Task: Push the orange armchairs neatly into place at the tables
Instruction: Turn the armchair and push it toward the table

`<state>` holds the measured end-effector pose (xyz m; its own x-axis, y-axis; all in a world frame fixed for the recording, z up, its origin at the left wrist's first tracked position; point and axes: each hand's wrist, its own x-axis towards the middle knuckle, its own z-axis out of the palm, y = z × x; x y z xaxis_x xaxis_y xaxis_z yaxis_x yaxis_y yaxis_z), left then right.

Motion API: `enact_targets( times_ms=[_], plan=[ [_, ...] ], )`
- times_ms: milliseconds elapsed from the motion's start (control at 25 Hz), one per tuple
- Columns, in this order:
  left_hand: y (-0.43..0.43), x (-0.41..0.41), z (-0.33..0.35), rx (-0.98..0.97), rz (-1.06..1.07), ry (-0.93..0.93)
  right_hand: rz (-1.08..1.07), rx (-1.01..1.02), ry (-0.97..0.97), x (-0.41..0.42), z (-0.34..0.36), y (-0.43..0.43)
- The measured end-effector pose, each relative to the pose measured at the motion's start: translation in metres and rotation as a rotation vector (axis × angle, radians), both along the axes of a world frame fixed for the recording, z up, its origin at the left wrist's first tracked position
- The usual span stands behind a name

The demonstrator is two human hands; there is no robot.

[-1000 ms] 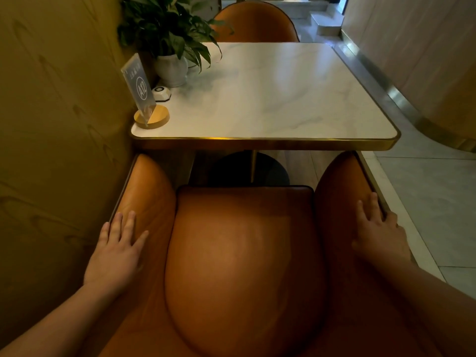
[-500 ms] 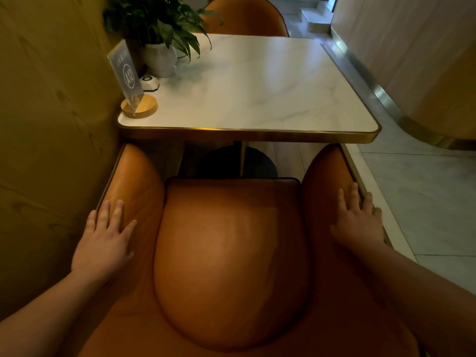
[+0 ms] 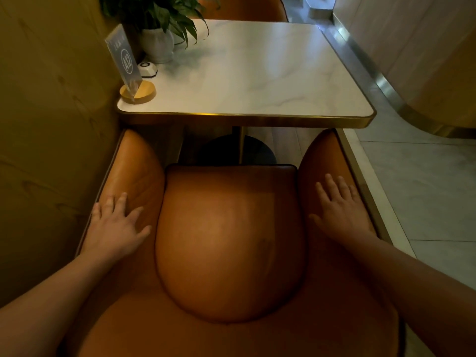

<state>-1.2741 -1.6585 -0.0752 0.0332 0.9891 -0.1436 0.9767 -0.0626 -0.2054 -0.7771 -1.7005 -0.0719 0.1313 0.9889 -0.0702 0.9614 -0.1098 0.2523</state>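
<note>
Wall (image 3: 51, 124) at far left, armchair (image 3: 229, 240) close beside it. Left hand (image 3: 116, 225) lies flat on the left armrest (image 3: 140, 166), fingers straight and spread, pressing, not gripping. Vs a second ago: roughly the same spot, thumb splayed wider.

Sign (image 3: 123, 60), plant (image 3: 157, 45) and call button (image 3: 147, 69) sit at the table's left side, unmoved. Table (image 3: 257, 73) is dead ahead. The armrest tips sit just short of its near edge. The gap looks a bit tighter than a second ago, but the camera shifted too, so not sure. Seat front is not yet under the top. A second armchair (image 3: 244, 7) across the table looks tucked in.

Right hand (image 3: 340, 215) lies flat on the right armrest (image 3: 319, 150), fingers straight, nothing grasped. It has slid inward off the outer rim where the fingers lay before.

Judgement: push under way, chair looks square to the table, a small forward shove is likely left.
</note>
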Motion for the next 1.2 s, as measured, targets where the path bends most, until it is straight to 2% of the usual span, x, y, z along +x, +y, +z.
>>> enact_targets(
  times_ms=[200, 320, 840, 1200],
  plan=[
    [-0.024, 0.018, 0.015, -0.019, 0.058, -0.119, 0.015, -0.001, 0.084, -0.019, 0.012, -0.02],
    [-0.042, 0.025, 0.033, 0.001, 0.069, -0.125, 0.019, 0.0, 0.122, -0.023, 0.026, -0.035],
    [-0.114, 0.065, 0.154, 0.011, 0.075, -0.226, -0.004, -0.005, 0.316, -0.074, 0.144, -0.099],
    [-0.132, 0.077, 0.208, 0.02, 0.05, -0.314, -0.1, 0.044, 0.452, -0.106, 0.195, -0.131]
  ],
)
